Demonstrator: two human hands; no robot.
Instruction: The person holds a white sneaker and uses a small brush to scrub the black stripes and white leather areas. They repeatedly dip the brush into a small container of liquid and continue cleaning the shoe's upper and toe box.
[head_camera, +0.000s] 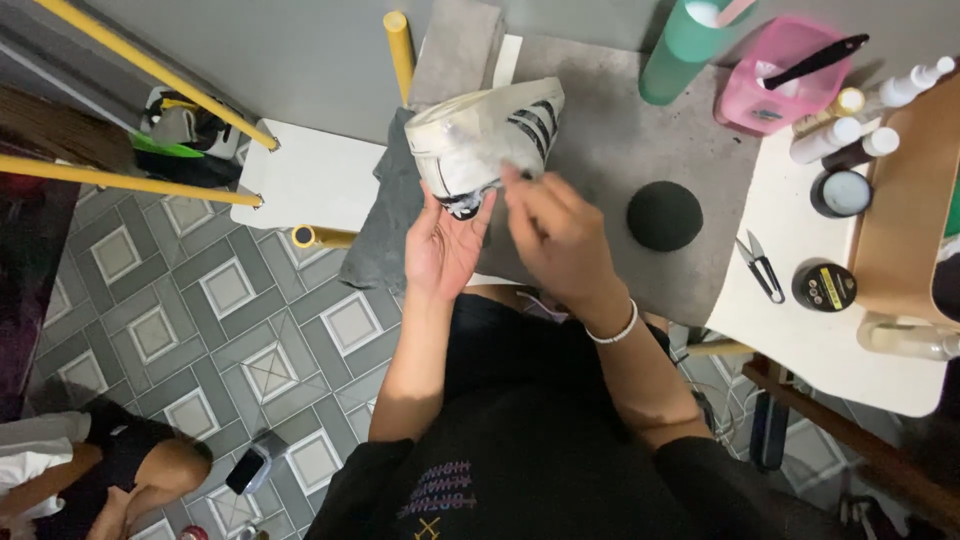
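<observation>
A white sneaker (485, 135) with black side stripes is held up over the grey mat (640, 150), sole side toward me. My left hand (440, 250) supports it from below at the heel, palm up. My right hand (555, 235) presses against the shoe's lower edge with its fingers curled; whether a cloth or tool is in it I cannot tell. A white bracelet circles my right wrist.
A black round sponge (665, 215) lies on the mat. Small snips (762, 268), a black tin (824, 287), a pink container (780, 80), a green cylinder (690, 50) and several bottles (850, 130) stand on the white table (800, 340). Another person (90, 480) sits low at left.
</observation>
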